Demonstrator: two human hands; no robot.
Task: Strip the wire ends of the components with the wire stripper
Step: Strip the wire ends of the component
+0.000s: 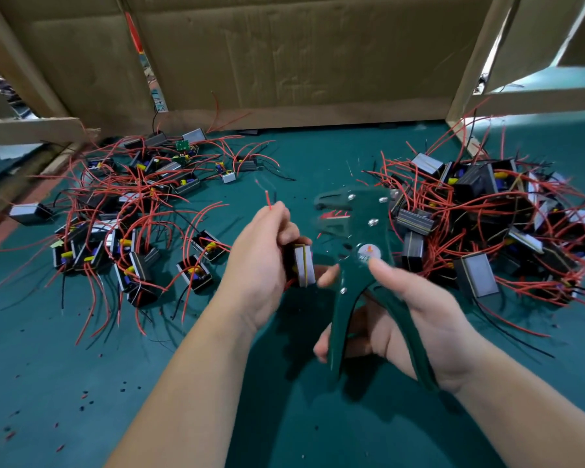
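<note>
Nearest me, the right grip (409,319) clenches the spread handles of the one stripper (355,251). The left grip (260,261) holds one component (303,270) and pinches its red wire (267,199) upright, near the jaws but not in them. Best to feed the tip in straight and shallow, then squeeze. Beyond, on the table (217,383), two heaps: left heap (132,214) and right heap (504,224), too tangled to count.

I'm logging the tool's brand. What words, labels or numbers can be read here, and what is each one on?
No text is legible.
Round sticker on the wire stripper: orange mark with lettering, too blurred to read.
Bluish marks at the cardboard seam: too small and blurred to read.
</note>
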